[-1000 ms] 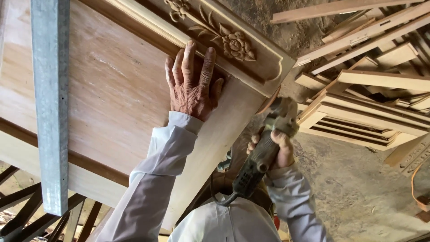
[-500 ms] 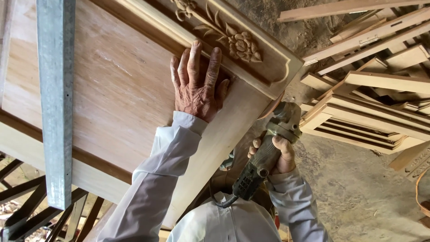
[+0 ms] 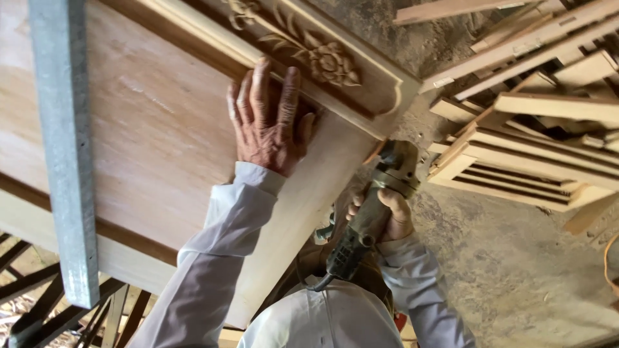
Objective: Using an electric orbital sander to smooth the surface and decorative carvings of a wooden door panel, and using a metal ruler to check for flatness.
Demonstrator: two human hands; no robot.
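My left hand [image 3: 269, 122] lies flat, fingers spread, on a large wooden panel [image 3: 148, 135], just below its carved flower border [image 3: 322, 61]. My right hand [image 3: 390, 216] grips the body of a dusty green angle grinder [image 3: 371, 209]. The grinder's head sits against the panel's side edge, below the carved corner. Its black cord runs down toward my body. Both arms wear light grey sleeves.
A grey metal bar [image 3: 64, 148] crosses over the panel at the left. Stacks of wooden frames and slats [image 3: 535, 109] lie at the right on a dusty floor [image 3: 516, 258]. Dark wooden slats [image 3: 39, 296] show under the panel at the lower left.
My left hand stays flat on the panel. The grinder in my right hand has kept against the panel's edge; the view has shifted slightly.
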